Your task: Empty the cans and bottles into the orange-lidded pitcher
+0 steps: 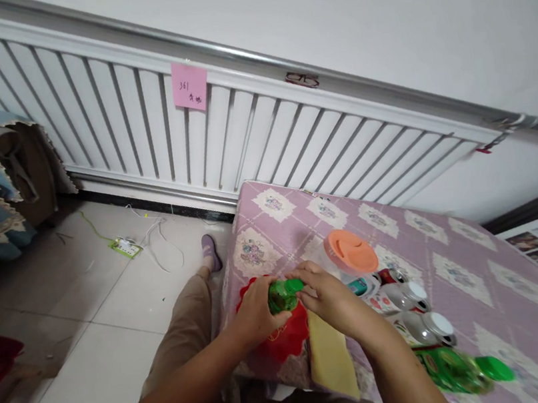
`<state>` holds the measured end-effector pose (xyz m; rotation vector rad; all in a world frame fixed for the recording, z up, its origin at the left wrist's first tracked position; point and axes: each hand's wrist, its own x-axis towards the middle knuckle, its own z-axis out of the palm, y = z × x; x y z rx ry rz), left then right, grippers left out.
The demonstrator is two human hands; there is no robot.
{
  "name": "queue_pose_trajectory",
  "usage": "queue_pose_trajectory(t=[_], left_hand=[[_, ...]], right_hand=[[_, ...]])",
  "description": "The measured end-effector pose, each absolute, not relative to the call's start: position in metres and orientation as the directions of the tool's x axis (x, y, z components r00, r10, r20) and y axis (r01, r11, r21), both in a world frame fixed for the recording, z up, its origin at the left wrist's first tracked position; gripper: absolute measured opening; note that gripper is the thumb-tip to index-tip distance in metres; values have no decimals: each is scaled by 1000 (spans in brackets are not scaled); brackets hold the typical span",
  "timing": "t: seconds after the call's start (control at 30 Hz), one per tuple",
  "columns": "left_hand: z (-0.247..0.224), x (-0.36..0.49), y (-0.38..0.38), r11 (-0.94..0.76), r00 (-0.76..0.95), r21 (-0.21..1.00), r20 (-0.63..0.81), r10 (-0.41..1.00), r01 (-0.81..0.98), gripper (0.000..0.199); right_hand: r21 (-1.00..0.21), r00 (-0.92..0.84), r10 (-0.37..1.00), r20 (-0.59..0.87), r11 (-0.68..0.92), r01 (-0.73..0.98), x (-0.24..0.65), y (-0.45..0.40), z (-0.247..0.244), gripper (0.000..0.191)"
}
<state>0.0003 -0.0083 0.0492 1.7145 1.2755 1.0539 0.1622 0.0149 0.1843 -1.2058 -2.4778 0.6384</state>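
My left hand (pixel 254 317) is wrapped round a small green see-through bottle (pixel 279 298), which lies tilted with its cap toward the right. My right hand (pixel 324 295) has its fingers closed at the green bottle cap (pixel 294 285). Both hands are above a red scalloped-edged mat (pixel 290 341) near the table's front left corner. Beside it, under my right forearm, lies a flat yellow piece of cloth or paper (pixel 331 359); its material is unclear.
On the flowered purple tablecloth (pixel 301 250) stands a tub with an orange lid (pixel 351 252). Several bottles, some white-capped (pixel 414 294), run along the right, with a larger green bottle (pixel 450 369) nearest me. A white radiator (pixel 135 120) backs the table; a power strip (pixel 125 247) lies on the floor.
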Motion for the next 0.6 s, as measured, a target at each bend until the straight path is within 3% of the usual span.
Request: queue_pose_trajectory(t=[0.6], left_hand=[[55,-1,-9,-243,173,898,191,966,367,63]], right_hand=[[-564,-668,741,62,579,589,170,23,184,40]])
